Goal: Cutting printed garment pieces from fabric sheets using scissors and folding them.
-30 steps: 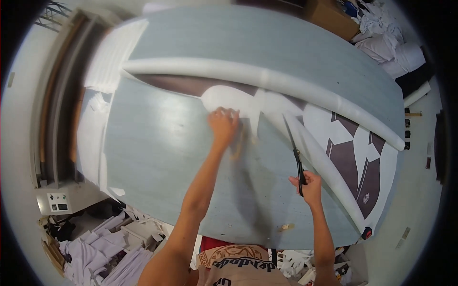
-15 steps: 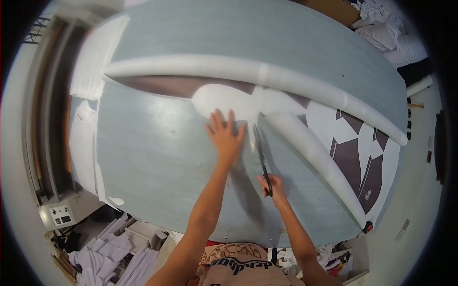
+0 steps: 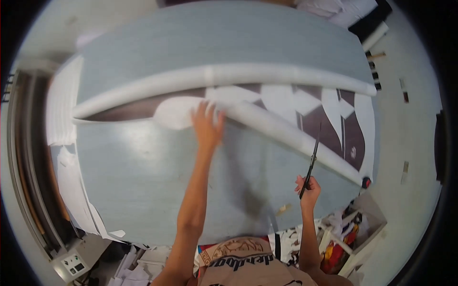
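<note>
Nearest, below the bench (image 3: 143, 176) edge on the right, a bin (image 3: 377, 224) holds coloured scraps. Just above the bench's near part, the right hand (image 3: 308, 191) has its grip closed around the handles of the scissors (image 3: 312, 162). The blades look pressed together and point away from the body, their tip crossing the near roll (image 3: 281, 132) in view; whether they touch it I cannot tell. Good practice here is to carry the points clear of the material, so that nothing gets nicked between cuts.

Further up, the left hand (image 3: 206, 128) has its grip spread, fingers over the near edge of the sheet (image 3: 176, 112), beside the narrow end of the near roll. It is blurred, so how firmly it presses is unclear. Flat, even pressure would serve best, smoothing without creasing, with the fingers well apart from the blades.

The sheet lies across the middle of the bench, white with dark printed shapes, between the near roll and the long far roll (image 3: 238, 75). A small black-and-red object (image 3: 366, 183) sits at the near roll's right end.
</note>
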`<state>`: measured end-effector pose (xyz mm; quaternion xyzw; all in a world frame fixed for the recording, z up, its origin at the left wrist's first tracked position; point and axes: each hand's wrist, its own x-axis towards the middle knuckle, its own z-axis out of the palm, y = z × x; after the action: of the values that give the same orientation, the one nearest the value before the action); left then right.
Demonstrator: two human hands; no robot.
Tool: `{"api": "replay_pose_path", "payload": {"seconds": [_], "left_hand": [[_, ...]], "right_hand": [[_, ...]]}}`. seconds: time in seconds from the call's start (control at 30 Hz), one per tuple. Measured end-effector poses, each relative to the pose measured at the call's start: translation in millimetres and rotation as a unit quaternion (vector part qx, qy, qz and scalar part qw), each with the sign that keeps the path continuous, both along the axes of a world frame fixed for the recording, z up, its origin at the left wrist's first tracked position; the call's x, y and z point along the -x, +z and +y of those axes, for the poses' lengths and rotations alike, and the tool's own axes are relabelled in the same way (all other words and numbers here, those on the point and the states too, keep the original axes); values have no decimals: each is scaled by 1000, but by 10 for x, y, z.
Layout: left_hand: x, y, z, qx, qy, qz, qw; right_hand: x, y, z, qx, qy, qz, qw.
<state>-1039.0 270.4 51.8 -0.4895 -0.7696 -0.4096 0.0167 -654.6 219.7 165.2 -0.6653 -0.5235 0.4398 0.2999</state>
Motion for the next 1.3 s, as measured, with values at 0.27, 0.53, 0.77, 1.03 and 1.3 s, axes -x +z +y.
{"api": "replay_pose_path", "payload": {"seconds": [0.27, 0.53, 0.77, 1.03, 1.3], "left_hand": [[-818, 648, -314, 251, -65, -267, 928], [-2080, 137, -1890, 250, -42, -356, 900], [-2720, -188, -3124, 54, 31, -367, 928], [-3242, -248, -4091, 160, 58, -293, 941], [-3675, -335, -4518, 206, 115, -218, 947]], "right_hand": [[-1054, 209, -1238, 98, -129, 54, 985], [-1522, 0, -2444, 143, -165, 131, 967], [-1978, -17, -3687, 200, -185, 148, 951], [-2442, -181, -4386, 259, -129, 120, 950], [-2594, -495, -4335, 352, 73, 137, 923]]}}
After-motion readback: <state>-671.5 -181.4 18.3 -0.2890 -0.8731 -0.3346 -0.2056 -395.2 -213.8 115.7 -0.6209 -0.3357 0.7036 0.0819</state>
